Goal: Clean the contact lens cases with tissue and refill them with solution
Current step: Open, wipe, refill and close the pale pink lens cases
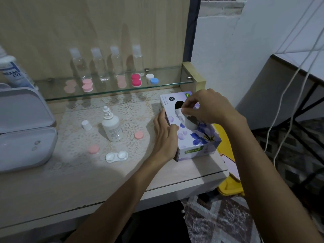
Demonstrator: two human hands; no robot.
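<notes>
The right hand (203, 107) pinches a tissue (179, 114) at the slot of the tissue box (196, 137), which stands at the right of the table (87, 186) with its long axis running near to far; the left hand (165, 135) is curled round the box's left side, steadying it. The open lens case (116, 156) lies on the table to the left of both hands, nearer the left hand, its two wells side by side; the uncapped solution bottle (112, 127) stands just beyond it, so the tissue, once drawn, must travel leftward
</notes>
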